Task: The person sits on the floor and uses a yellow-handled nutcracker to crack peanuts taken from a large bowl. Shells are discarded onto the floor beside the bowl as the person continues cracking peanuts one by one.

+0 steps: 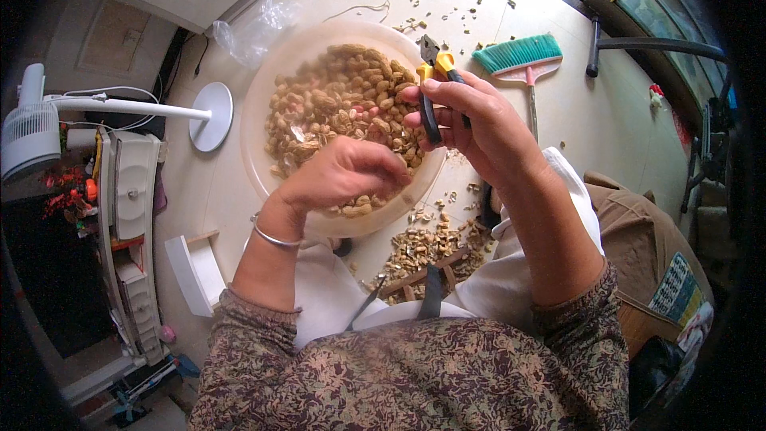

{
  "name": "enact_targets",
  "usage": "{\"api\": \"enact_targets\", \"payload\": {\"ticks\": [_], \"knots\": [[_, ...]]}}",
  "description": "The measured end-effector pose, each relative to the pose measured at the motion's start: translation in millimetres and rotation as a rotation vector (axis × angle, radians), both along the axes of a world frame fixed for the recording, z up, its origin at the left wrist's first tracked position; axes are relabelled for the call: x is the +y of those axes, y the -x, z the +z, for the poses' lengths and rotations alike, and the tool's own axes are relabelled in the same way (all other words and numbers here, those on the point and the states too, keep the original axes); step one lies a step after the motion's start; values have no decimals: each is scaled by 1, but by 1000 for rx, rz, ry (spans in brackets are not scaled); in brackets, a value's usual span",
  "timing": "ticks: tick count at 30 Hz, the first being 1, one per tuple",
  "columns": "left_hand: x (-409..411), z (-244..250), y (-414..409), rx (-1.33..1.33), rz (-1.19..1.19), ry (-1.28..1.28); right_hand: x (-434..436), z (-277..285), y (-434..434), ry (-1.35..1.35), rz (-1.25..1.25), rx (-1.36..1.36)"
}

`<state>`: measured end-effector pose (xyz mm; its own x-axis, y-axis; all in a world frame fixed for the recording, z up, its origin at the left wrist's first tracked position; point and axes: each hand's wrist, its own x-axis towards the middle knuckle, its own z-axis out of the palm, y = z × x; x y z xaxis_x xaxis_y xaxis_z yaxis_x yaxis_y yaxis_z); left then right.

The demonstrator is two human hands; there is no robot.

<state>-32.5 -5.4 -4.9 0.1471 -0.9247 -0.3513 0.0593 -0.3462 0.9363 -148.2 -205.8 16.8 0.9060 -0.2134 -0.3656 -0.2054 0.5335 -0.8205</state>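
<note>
My right hand (473,108) grips a pair of combination pliers (432,81) with yellow and black handles, jaws pointing away from me, over the right rim of a wide plastic basin (254,149). Unshelled peanuts (353,84) fill much of the basin, with some pinkish kernels and pieces of broken shell among them. Over the near part of the basin hangs my left hand (353,170), its fingers curled and slightly blurred; whether they hold anything is hidden. A metal bangle circles the left wrist.
Broken peanut shells (419,245) lie on the floor between my legs, and scraps lie beyond the basin. A green-bristled broom (517,57) is at the right. At the left are a clear plastic bag (254,27), a white fan (212,117) on a round base and a drawer cabinet (133,191).
</note>
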Motion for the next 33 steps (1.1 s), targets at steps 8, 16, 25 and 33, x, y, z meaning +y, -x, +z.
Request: {"api": "enact_targets", "payload": {"ticks": [8, 16, 25, 33], "knots": [[-30, -30, 21, -1094, 149, 214, -1, -5, -2, -36, 13, -1], [-42, -35, 29, -1059, 191, 113, 0, -1, -1, -34, 12, 2], [-35, -45, 17, -1053, 262, 88, -3, -5, -1, -38, 5, -18], [-20, -30, 2, -481, 537, -57, -5, -3, -1, -45, 1, -25]]}}
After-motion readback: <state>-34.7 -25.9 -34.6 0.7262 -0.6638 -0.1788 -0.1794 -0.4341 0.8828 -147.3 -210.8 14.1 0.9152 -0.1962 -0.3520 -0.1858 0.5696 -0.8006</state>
